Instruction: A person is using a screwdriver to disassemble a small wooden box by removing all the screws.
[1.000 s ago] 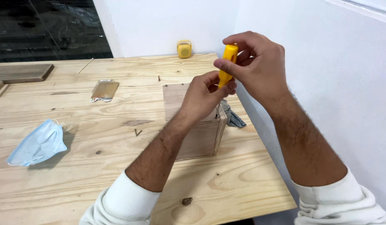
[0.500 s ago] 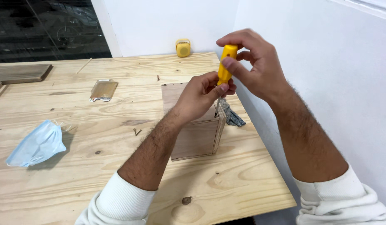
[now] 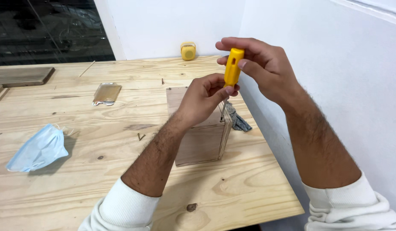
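- Right hand [image 3: 266,68]: raised above the far right corner of the wooden box [image 3: 200,128], fingers curled round the top of a yellow-handled screwdriver [image 3: 232,68], thumb and forefinger pinching the handle. Closed grip.
- Screwdriver: roughly upright, slightly tilted. Thin metal shaft runs down from the handle to the box's top right edge; tip contact hidden behind the left hand's fingers, cannot tell what it meets.
- Left hand [image 3: 204,100]: resting over the top of the box, directly under the right hand. Fingertips pinched narrow at the base of the handle, where the shaft begins. Whether anything small is held between the fingers cannot be told.
- Wooden box: plywood, sits on the pale wooden table [image 3: 121,141] beneath both hands, near the table's right edge.
- Grey cloth [image 3: 237,119]: just right of the box, below the right hand, partly hidden.
- Small screws [image 3: 140,137]: loose on the table, left of the left forearm.
- Blue face mask [image 3: 37,149]: well to the left of the left arm.
- Flat metal plate [image 3: 106,93]: beyond and left of the left hand.
- Yellow tape measure [image 3: 188,51]: at the wall, beyond both hands.
- Dark wooden board [image 3: 20,75]: far left, at the table's back.
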